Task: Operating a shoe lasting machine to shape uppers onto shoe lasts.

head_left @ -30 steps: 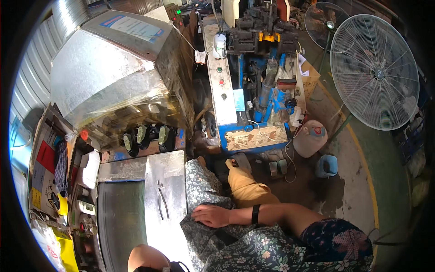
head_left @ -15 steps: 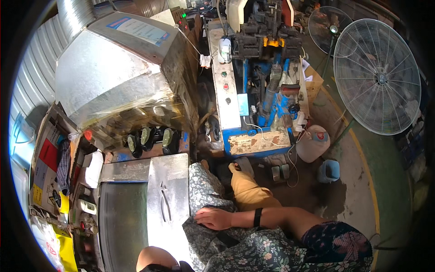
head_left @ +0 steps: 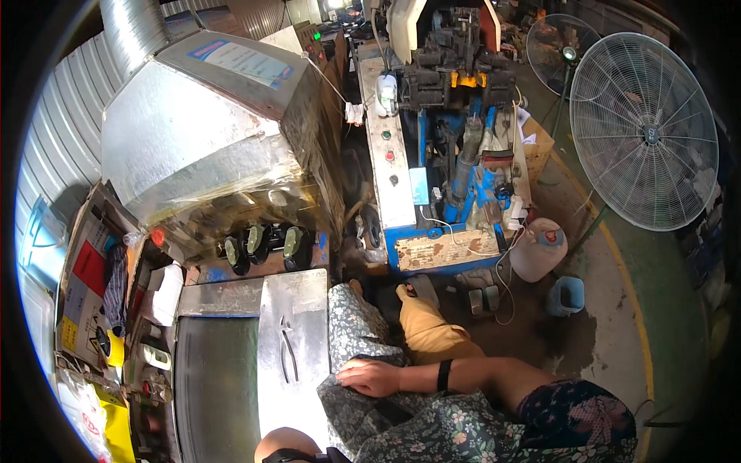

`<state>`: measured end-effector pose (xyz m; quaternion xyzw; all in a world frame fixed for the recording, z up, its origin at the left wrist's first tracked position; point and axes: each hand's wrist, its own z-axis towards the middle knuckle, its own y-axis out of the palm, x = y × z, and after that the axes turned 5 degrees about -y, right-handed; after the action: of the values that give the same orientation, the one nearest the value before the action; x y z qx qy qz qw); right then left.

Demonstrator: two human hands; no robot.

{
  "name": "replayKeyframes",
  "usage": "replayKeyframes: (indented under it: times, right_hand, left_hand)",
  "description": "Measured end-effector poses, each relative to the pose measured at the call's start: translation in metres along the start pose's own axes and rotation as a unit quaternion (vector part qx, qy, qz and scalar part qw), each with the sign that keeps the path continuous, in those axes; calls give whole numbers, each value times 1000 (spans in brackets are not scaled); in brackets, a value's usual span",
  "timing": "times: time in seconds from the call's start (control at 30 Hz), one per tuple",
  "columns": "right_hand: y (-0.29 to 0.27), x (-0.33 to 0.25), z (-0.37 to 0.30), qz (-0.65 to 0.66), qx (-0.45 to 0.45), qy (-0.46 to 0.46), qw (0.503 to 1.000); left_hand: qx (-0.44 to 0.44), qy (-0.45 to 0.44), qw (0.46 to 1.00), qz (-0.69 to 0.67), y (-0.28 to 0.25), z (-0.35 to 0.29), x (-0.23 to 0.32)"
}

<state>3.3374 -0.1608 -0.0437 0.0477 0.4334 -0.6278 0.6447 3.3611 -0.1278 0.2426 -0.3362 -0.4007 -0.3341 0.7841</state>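
My right hand [head_left: 372,377] lies on the dark floral apron [head_left: 455,420] over my lap, its fingers stretched loosely across the cloth with nothing in them. A black band [head_left: 444,376] circles that wrist. To its left, metal pincers [head_left: 289,353] with long handles lie on a bright metal sheet [head_left: 301,301]. My left hand is out of sight; only a rounded bare part of what seems to be my left arm [head_left: 284,444] shows at the lower edge. Beyond the sheet, three dark shoe-shaped pieces [head_left: 296,248] with pale green faces stand by the hood's opening.
A dark conveyor belt [head_left: 216,382] runs beside the sheet, below a large metal hood [head_left: 193,116]. Ahead stands a blue and black machine [head_left: 463,162] with buttons. On the right are a large fan [head_left: 648,131], a whitish jug [head_left: 538,251] and a blue bucket [head_left: 566,296].
The whole view has shifted slightly, so things sit a little lower and to the right. My right hand stays resting on the apron, and the pincers have not moved on the sheet.
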Motion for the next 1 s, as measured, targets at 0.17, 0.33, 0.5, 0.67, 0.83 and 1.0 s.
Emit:
replayKeyframes:
  times: [0.17,0.33,0.5,0.67,0.83,1.0]
  right_hand:
    - [-4,-1,2,1,1,-6,1000]
    - [-9,3,3,-30,5,-22,999]
    - [2,6,7,-29,-20,-40,999]
    - [-3,-8,19,-35,-71,-42,996]
    - [-22,-6,8,-120,-87,-40,988]
    - [-14,-21,23,-59,-103,14,993]
  left_hand:
    - [-1,21,1000,-3,-11,-1,-7]
    - [-6,32,999,-1,-28,-4,-9]
    - [29,18,999,39,-37,-20,6]
    - [260,-38,943,206,32,-64,52]
    - [549,-164,768,286,125,-55,59]
    - [809,-490,75,316,287,-151,-17]
